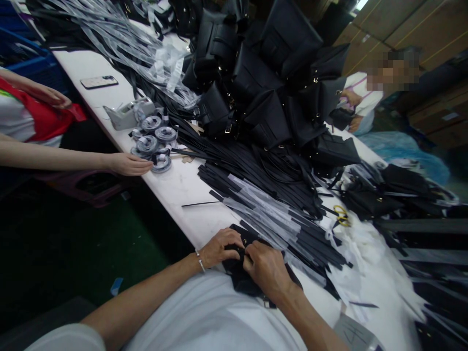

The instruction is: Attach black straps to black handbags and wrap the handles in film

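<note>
A small black leather bag [244,285] with gold-coloured metal fittings lies at the table's near edge, close against my body. My left hand [222,247], with a bracelet at its wrist, has fingers and thumb bent around the bag's upper edge. Beside it, my right hand [266,267] is closed on the same bag, knuckles up. The two hands almost meet over a gold fitting, and what lies under the right fingers is hidden. Just beyond them are black straps [307,239], some wrapped in clear plastic.
Black bags [270,117] are heaped across the table [179,190]. On the left, a co-worker's hand [133,164] touches coiled wrapped straps [161,163], near a tape dispenser [127,114] and a phone [98,82]. Yellow-handled scissors [341,214] lie right. Another person [361,100] stands opposite.
</note>
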Demonstrator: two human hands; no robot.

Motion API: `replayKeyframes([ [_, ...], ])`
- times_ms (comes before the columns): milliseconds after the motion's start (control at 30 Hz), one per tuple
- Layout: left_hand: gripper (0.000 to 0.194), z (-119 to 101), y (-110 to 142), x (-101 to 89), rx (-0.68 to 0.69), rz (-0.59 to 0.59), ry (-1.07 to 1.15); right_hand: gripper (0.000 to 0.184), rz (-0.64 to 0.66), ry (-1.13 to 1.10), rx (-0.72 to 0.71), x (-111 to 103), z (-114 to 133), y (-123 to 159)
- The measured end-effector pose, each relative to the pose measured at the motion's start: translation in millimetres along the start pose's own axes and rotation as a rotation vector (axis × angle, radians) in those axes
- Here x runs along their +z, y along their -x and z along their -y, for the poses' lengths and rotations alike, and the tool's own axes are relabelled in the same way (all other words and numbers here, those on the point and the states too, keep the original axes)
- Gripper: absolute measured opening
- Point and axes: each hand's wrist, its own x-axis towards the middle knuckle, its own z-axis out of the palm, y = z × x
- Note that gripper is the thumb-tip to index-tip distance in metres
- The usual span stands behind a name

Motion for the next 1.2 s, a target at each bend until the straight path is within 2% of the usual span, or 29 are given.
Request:
replayKeyframes([
  [200,0.030,-0.8,-2.8,3.1,-0.045,-0.015,0.021,0.014,-0.035,0.054,0.019,6.3,2.8,-1.7],
  [333,0.021,-13.4,-3.9,0.2,-0.118,-0.005,-0.070,0.014,-0.011,0.057,0.017,6.3,2.3,-2.2],
  [400,0.014,-23.5,-4.1,-1.2,-0.210,-0.018,-0.170,0.014,0.010,0.070,0.015,5.1,2.6,-3.5],
  [500,0.006,-35.9,-4.5,-0.2,-0.427,-0.010,-0.222,0.015,0.015,0.087,0.006,4.4,2.0,-6.2],
  [633,0.007,-35.9,-5.0,6.9,-0.676,-0.018,-0.016,0.014,0.037,0.083,0.012,4.9,-1.6,-8.5],
  [733,0.011,-28.6,-5.2,11.2,-0.788,-0.062,0.189,0.013,0.048,0.056,0.041,4.2,-3.8,-7.3],
  [833,0.015,-25.3,-5.0,13.7,-0.815,-0.072,0.317,0.012,0.040,0.026,0.061,4.5,-5.1,-3.5],
  [933,0.017,-27.3,-4.5,16.8,-0.812,-0.073,0.347,0.013,0.012,0.014,0.086,7.7,-5.6,0.8],
  [1100,0.021,-31.6,-3.9,23.8,-0.834,-0.211,0.404,0.012,-0.009,0.041,0.109,11.9,-4.1,2.4],
  [1200,0.025,-33.0,-4.7,26.3,-0.902,-0.233,0.498,0.012,-0.013,0.026,0.125,11.8,-3.7,1.3],
])
